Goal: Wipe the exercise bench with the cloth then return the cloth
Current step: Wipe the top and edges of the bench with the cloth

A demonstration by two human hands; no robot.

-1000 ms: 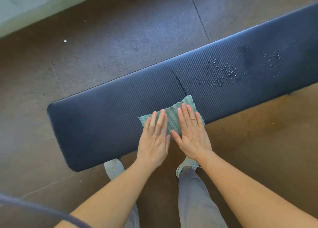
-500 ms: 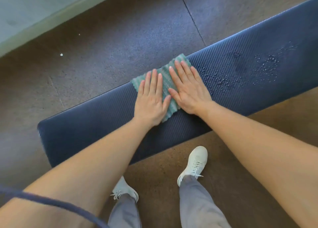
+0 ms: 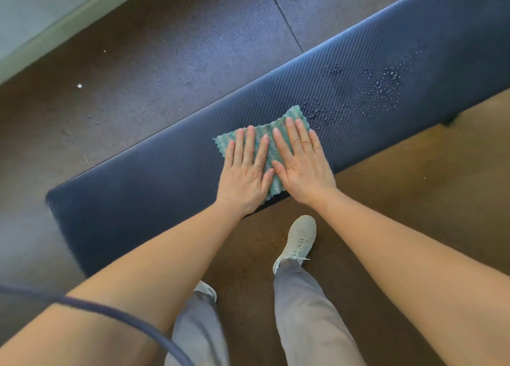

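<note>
A long dark blue padded exercise bench runs from lower left to upper right. A green and white striped cloth lies flat on the bench, spanning most of its width near the middle. My left hand and my right hand press side by side on the cloth, palms down, fingers stretched out. Both heels of the hands sit at the near edge of the bench. Water droplets bead on the pad just right of the cloth.
Dark rubber floor tiles lie beyond the bench, with a pale wall base at upper left. My two feet in pale shoes stand on brown floor beside the bench. A dark cord crosses the lower left.
Both hands pushed the cloth to the far edge of the bench, then drew it back toward the near edge. The cloth now sits slightly closer to the droplets.
</note>
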